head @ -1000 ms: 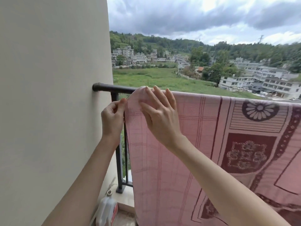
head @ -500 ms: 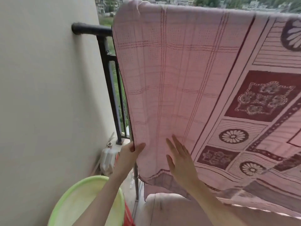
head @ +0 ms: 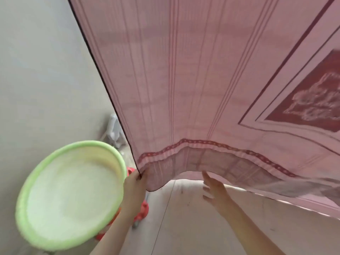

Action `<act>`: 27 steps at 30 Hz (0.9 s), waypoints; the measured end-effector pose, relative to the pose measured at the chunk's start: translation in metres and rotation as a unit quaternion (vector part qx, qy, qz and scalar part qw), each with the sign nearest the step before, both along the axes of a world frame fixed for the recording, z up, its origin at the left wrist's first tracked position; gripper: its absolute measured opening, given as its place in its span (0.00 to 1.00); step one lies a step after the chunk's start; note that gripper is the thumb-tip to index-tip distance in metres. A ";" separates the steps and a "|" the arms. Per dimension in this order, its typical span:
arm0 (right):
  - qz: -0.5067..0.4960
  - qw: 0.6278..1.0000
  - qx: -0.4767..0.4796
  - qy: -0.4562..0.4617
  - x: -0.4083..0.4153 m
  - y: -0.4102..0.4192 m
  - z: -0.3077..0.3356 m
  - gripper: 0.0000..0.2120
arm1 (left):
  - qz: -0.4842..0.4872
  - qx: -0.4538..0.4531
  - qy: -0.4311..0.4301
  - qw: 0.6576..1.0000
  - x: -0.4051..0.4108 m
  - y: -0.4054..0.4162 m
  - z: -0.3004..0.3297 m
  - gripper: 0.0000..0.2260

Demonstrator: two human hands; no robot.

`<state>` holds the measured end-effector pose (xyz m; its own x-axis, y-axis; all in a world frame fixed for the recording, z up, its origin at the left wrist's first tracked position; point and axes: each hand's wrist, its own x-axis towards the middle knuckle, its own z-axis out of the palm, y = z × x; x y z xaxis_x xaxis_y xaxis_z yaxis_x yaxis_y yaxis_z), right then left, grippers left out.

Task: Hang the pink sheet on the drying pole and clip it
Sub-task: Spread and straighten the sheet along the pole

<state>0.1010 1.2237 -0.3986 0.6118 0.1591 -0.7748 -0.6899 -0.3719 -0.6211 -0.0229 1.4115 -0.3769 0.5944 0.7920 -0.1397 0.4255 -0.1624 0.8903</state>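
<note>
The left hand (head: 134, 190) pinches the lower left corner of the pink sheet (head: 184, 80), fingers curled round the dark-bound side edge where it meets the bottom hem; the right hand (head: 214, 190) is released, its fingers straight and spread, fingertips (head: 204, 174) reaching up to the drooping bottom edge of the cloth, though motion blur hides whether they touch it; between the two hands the hem sags in a shallow arch, with a darker red patterned band running just above it; above both hands the sheet hangs as a broad pink plane that fills the upper and right part of the view, its top edge and whatever carries it out of frame; up and to the right of the right hand lies a dark red panel with a pale motif, framed by dark lines; the sheet's left edge climbs steeply up and away from the left hand, with pale wall (head: 46, 70) beyond it; just left of the left forearm sits a green basin (head: 24, 208), round-rimmed, pale inside, resting over something red (head: 141, 212); above the left hand, beside the sheet's edge, stands a white jug (head: 114, 131), blurred; below the hem, between and beyond the forearms, bare pale floor (head: 202, 227) lies open, crossed by a thin seam.
</note>
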 end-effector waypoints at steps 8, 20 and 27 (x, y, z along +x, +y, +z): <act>-0.139 0.947 0.290 -0.015 0.013 0.010 -0.126 0.29 | 0.063 -0.053 -0.113 0.990 0.017 0.011 -0.147 0.13; -0.147 0.865 0.428 -0.218 0.071 0.035 -0.235 0.08 | 0.023 0.030 -0.309 0.950 0.085 0.045 -0.263 0.13; -0.163 0.869 0.409 -0.225 0.067 0.030 -0.327 0.02 | 0.023 0.060 -0.241 0.968 0.098 0.053 -0.359 0.17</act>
<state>0.1680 1.2534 -0.7257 0.9392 0.3062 -0.1551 -0.2953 0.4903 -0.8200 0.0747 1.4646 -0.7354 0.5320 0.8122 0.2395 -0.0255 -0.2674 0.9633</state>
